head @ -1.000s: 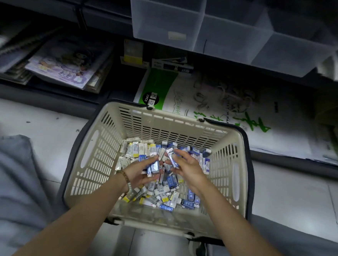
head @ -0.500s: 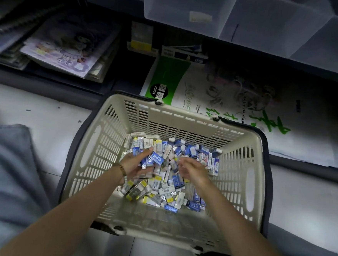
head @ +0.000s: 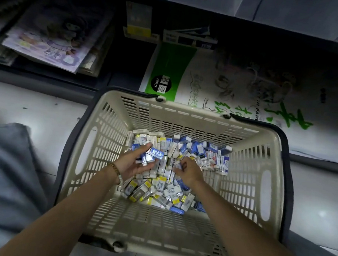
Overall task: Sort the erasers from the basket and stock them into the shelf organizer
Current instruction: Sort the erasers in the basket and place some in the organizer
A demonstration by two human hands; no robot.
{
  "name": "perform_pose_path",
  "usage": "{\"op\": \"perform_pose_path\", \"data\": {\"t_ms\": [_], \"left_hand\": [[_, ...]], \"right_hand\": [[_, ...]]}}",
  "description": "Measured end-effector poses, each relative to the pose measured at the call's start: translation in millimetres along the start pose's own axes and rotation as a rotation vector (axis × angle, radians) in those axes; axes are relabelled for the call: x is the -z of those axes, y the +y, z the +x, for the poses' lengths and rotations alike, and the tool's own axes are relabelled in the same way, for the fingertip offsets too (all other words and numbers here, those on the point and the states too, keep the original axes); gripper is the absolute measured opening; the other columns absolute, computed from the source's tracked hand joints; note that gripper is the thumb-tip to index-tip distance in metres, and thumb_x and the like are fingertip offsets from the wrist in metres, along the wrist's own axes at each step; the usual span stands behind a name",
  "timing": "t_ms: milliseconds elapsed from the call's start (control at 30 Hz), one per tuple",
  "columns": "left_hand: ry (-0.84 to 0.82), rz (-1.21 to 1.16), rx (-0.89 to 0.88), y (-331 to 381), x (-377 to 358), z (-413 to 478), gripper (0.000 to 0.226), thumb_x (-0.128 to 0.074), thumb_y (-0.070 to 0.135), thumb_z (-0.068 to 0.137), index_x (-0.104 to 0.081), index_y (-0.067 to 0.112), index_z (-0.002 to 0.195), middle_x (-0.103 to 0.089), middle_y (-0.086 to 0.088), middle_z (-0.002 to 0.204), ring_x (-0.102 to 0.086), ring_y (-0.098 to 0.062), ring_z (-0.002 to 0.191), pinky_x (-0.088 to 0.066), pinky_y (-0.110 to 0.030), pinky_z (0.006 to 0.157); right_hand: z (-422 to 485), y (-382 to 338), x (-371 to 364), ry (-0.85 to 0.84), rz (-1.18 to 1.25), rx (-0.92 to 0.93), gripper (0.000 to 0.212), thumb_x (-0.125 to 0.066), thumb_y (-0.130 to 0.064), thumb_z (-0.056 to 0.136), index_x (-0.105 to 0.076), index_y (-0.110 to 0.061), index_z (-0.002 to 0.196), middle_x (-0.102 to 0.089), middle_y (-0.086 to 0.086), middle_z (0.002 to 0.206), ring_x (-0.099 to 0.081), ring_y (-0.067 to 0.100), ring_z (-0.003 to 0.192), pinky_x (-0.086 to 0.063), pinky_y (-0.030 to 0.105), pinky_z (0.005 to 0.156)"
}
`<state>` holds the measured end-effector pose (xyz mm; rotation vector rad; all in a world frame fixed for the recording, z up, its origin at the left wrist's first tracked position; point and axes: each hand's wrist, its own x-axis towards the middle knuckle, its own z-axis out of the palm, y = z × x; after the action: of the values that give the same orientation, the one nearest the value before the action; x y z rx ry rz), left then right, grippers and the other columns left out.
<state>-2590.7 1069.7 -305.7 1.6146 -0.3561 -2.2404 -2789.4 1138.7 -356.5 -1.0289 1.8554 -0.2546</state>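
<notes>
Lowered back onto the heap since a second ago: right hand (head: 189,171), then raising a blue eraser at its fingertips, now knuckles-up on the erasers (head: 166,187) at centre frame. Fingers bent down into the pile and blurred; cannot tell whether pinching anything. Left hand (head: 133,163) just to the left of it, palm turned up as half a second ago, fingers and thumb curled round a small clutch of blue-wrapped erasers (head: 155,153), topmost one jutting toward the right. Beaded bracelet (head: 117,172) on that wrist. Hands close together, not touching.

Erasers heaped loose on the bottom of the cream slatted basket (head: 185,113), mostly against its far wall and across the middle: blue sleeves toward the upper right of the heap, white and yellow ones toward the left and the near edge. Basket down on the pale floor (head: 35,110), dark handles (head: 288,176) folded down round its rim.

Clear shelf organizer (head: 222,3) along the top edge of the frame, well apart from both hands, contents not discernible. Below it, on the bottom shelf, green-and-white sketch paper pack (head: 227,82) just beyond the basket; illustrated books (head: 50,45) at upper left. Grey trouser leg (head: 1,166) at the left edge.
</notes>
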Motion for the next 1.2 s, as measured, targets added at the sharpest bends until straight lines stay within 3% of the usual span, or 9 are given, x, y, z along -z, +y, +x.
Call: {"op": "perform_pose_path", "data": {"t_ms": [167, 267, 333, 500, 600, 700, 833, 1033, 1200], "left_hand": [[-0.079, 0.08, -0.099, 10, -14, -18, 0.059, -0.078, 0.038, 0.058, -0.062, 0.009, 0.106, -0.075, -0.005, 0.085, -0.072, -0.021, 0.081, -0.056, -0.023, 0.059], [-0.111, 0.135, -0.169, 17, -27, -37, 0.059, -0.078, 0.044, 0.056, -0.063, 0.013, 0.104, -0.075, -0.003, 0.09, -0.072, -0.019, 0.083, -0.056, -0.022, 0.06], [-0.135, 0.175, -0.23, 22, -39, -52, 0.058, -0.077, 0.047, 0.054, -0.064, 0.016, 0.101, -0.075, -0.003, 0.092, -0.072, -0.018, 0.085, -0.057, -0.025, 0.062], [-0.22, 0.305, -0.326, 37, -74, -100, 0.058, -0.076, 0.047, 0.054, -0.057, 0.017, 0.1, -0.075, 0.001, 0.088, -0.072, -0.012, 0.078, -0.055, -0.023, 0.056], [-0.294, 0.455, -0.387, 44, -92, -130, 0.065, -0.078, 0.048, 0.05, -0.055, 0.019, 0.103, -0.075, 0.002, 0.086, -0.071, -0.01, 0.077, -0.054, -0.023, 0.055], [-0.341, 0.599, -0.448, 47, -109, -156, 0.067, -0.079, 0.052, 0.048, -0.055, 0.021, 0.102, -0.074, 0.004, 0.082, -0.071, -0.01, 0.074, -0.054, -0.023, 0.053], [-0.341, 0.581, -0.503, 47, -125, -176, 0.062, -0.077, 0.056, 0.047, -0.058, 0.022, 0.095, -0.074, 0.005, 0.079, -0.071, -0.009, 0.072, -0.053, -0.022, 0.053], [-0.382, 0.363, -0.447, 43, -129, -190, 0.046, -0.067, 0.041, 0.068, -0.066, 0.008, 0.099, -0.075, -0.007, 0.089, -0.072, -0.015, 0.076, -0.055, -0.019, 0.06], [-0.343, 0.279, -0.494, 46, -128, -204, 0.06, -0.074, 0.032, 0.064, -0.058, 0.003, 0.114, -0.073, -0.011, 0.1, -0.072, -0.017, 0.081, -0.055, -0.017, 0.057]], "right_hand": [[-28, -23, 42, 0.006, 0.347, 0.095, 0.022, -0.062, -0.023, 0.09, -0.043, -0.019, 0.08, -0.054, 0.003, 0.067, -0.053, 0.006, 0.048, -0.043, 0.021, 0.05], [-54, -55, 88, 0.009, 0.325, 0.236, 0.012, -0.066, -0.03, 0.085, -0.06, -0.02, 0.085, -0.062, -0.005, 0.081, -0.054, -0.001, 0.058, -0.044, 0.016, 0.051], [-76, -80, 123, -0.085, 0.322, 0.291, 0.015, -0.068, -0.036, 0.081, -0.066, -0.024, 0.09, -0.063, -0.009, 0.071, -0.053, 0.002, 0.056, -0.044, 0.017, 0.053], [-135, -129, 185, -0.471, -0.062, 0.412, 0.021, -0.06, -0.041, 0.088, -0.066, -0.028, 0.104, -0.057, -0.004, 0.072, -0.051, 0.008, 0.061, -0.043, 0.024, 0.059], [-164, -138, 191, -0.443, -0.213, 0.454, 0.018, -0.063, -0.038, 0.086, -0.062, -0.025, 0.099, -0.053, -0.009, 0.065, -0.046, 0.007, 0.055, -0.04, 0.027, 0.055], [-188, -139, 189, -0.267, -0.019, 0.449, 0.028, -0.077, -0.025, 0.076, -0.052, -0.02, 0.088, -0.053, -0.009, 0.067, -0.048, 0.009, 0.058, -0.039, 0.029, 0.058], [-211, -131, 189, -0.172, 0.203, 0.397, 0.024, -0.078, -0.024, 0.075, -0.061, -0.016, 0.091, -0.065, 0.003, 0.08, -0.063, 0.016, 0.073, -0.052, 0.03, 0.072], [-227, -125, 195, -0.211, 0.53, 0.306, 0.028, -0.072, -0.023, 0.077, -0.069, -0.005, 0.099, -0.071, 0.007, 0.082, -0.068, 0.012, 0.072, -0.056, 0.02, 0.069], [-231, -133, 200, -0.252, 0.694, 0.308, 0.049, -0.076, -0.02, 0.068, -0.065, -0.007, 0.114, -0.072, 0.014, 0.103, -0.069, 0.019, 0.091, -0.055, 0.02, 0.076]]}}
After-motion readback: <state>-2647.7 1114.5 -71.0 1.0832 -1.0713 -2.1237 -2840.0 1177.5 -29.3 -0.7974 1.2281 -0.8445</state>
